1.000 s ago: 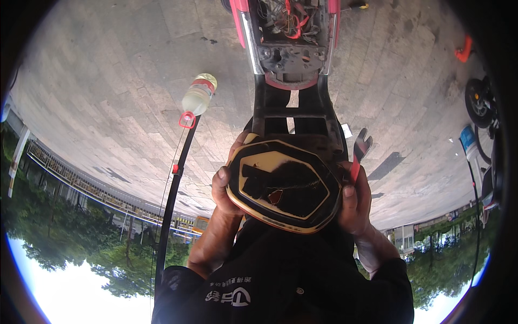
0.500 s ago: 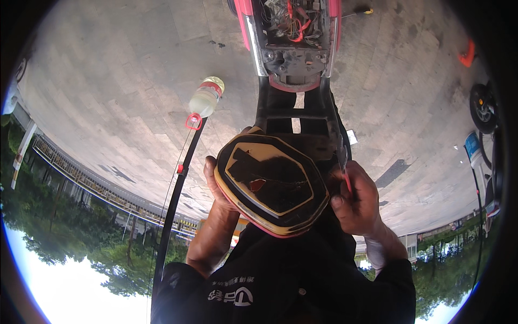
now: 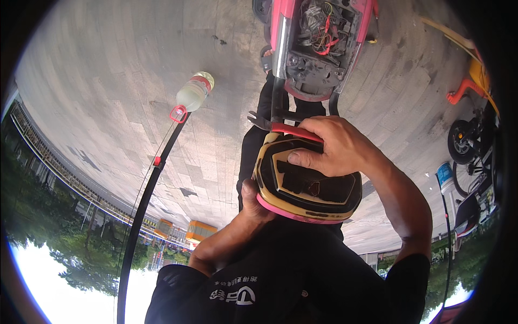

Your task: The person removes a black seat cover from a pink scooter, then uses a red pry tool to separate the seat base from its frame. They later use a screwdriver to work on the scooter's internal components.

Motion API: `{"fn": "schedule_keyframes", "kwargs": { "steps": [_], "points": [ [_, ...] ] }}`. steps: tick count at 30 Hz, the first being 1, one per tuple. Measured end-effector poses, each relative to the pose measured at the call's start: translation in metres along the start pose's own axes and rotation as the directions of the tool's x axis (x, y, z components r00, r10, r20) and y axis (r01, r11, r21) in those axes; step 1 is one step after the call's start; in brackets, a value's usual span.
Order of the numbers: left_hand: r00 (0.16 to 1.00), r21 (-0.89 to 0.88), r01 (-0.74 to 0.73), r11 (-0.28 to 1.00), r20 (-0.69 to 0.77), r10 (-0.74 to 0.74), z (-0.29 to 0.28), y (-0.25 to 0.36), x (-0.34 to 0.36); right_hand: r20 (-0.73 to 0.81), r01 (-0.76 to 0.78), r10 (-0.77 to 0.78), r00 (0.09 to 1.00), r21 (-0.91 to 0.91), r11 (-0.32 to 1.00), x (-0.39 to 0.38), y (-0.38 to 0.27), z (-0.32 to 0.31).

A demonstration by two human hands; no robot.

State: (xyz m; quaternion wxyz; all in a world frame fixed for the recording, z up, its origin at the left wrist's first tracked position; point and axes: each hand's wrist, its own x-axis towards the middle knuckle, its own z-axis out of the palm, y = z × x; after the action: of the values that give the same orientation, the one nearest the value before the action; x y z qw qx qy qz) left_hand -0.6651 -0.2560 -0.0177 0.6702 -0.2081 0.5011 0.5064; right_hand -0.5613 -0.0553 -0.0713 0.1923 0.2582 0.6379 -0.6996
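A seat-like pad is held in front of my body, its black and yellowish underside facing up and a pink edge along its near side. My left hand grips its left edge, thumb on the side and fingers hidden beneath. My right hand lies over the far side of the pad, closed round the red handle of pliers. Their dark, forked jaws point left, past the pad's far left corner. The right thumb presses on the pad's underside.
Beyond the pad stands a pink scooter body with its compartment uncovered and tangled wires inside. A bottle of pale liquid stands on the paving to the left. A parked scooter's wheel and a blue container are at right.
My right hand has swung from the pad's right side over its far edge, carrying the pliers to the left. The pad has shifted right and turned, with my left hand still on it.
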Motion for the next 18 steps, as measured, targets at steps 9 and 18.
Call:
{"fn": "schedule_keyframes", "kwargs": {
  "steps": [9, 18],
  "points": [
    [0.994, -0.38, 0.068, 0.923, 0.102, -0.031, 0.004, -0.001, 0.017, 0.174, -0.264, 0.263, 0.949, -0.019, 0.964, 0.033, 0.0, 0.0],
    [0.991, -0.358, 0.015, 0.934, 0.128, 0.033, 0.01, -0.005, 0.023, 0.142, 0.007, 0.016, 0.99, -0.162, 0.987, 0.023, -0.013, -0.005]
  ]
}}
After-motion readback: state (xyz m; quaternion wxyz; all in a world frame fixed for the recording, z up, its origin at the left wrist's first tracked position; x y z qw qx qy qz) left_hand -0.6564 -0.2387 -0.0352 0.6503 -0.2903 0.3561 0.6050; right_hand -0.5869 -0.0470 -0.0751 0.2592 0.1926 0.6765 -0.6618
